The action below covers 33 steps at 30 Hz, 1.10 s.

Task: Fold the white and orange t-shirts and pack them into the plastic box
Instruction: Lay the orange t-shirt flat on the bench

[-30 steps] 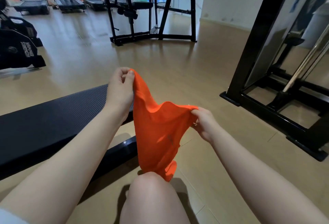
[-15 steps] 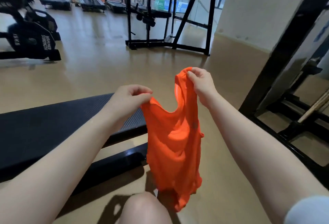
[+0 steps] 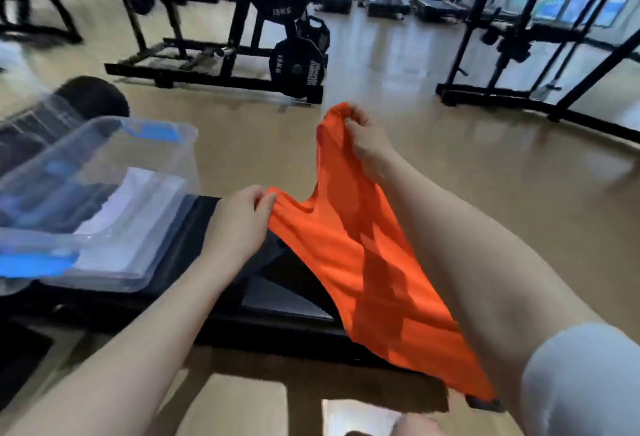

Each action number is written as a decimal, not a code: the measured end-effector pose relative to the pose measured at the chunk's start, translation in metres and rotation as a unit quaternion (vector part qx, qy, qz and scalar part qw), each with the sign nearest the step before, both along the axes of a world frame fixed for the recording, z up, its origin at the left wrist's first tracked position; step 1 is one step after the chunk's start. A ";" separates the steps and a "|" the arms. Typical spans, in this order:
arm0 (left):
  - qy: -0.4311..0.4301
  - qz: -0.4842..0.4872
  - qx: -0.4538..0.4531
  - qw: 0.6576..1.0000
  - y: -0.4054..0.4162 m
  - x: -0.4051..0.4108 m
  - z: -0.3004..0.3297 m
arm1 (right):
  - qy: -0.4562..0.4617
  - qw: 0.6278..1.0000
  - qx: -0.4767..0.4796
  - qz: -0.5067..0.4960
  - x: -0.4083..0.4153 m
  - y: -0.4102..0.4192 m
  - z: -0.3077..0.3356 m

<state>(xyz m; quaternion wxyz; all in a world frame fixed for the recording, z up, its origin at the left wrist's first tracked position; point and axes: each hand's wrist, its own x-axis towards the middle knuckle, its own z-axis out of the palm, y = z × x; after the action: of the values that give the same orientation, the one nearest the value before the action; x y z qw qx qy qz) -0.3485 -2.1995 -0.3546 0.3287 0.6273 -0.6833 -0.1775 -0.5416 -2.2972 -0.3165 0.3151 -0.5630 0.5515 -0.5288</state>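
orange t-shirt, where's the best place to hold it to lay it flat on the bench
Hold the thin orange fabric t-shirt at its two shoulder corners from above, as the left hand and right hand pinch it now. It hangs open between them, so it can probably drape straight onto the black padded bench.

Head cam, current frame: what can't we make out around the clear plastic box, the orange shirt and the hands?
- Clear plastic box: left part cut off by the frame edge and motion-blurred; full contents unreadable.
- White folded fabric inside it: blur hides whether it is neatly folded.
- Orange t-shirt: lower hem hidden behind the right forearm.
- Left hand and right hand: pinching fingertips buried in cloth.
- Black bench: far end hidden behind the box.
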 end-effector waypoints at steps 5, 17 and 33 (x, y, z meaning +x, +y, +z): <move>-0.112 0.088 0.059 0.988 -0.019 0.069 -0.026 | 0.055 0.995 0.040 0.078 0.101 -0.046 -0.039; -0.225 -0.202 0.041 0.952 -0.031 -0.005 -0.086 | 0.240 0.956 0.125 0.114 0.060 -0.019 -0.127; -0.280 -0.320 -0.039 0.904 -0.042 -0.219 -0.101 | 0.354 0.906 0.183 -0.141 -0.246 0.188 -0.133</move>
<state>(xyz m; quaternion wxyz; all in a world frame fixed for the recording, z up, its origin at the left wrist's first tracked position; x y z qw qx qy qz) -0.5673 -2.2416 -0.4558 0.0733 0.3852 -0.9177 -0.0637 -0.7875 -2.1087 -0.4496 0.1190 -0.5616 0.7877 -0.2234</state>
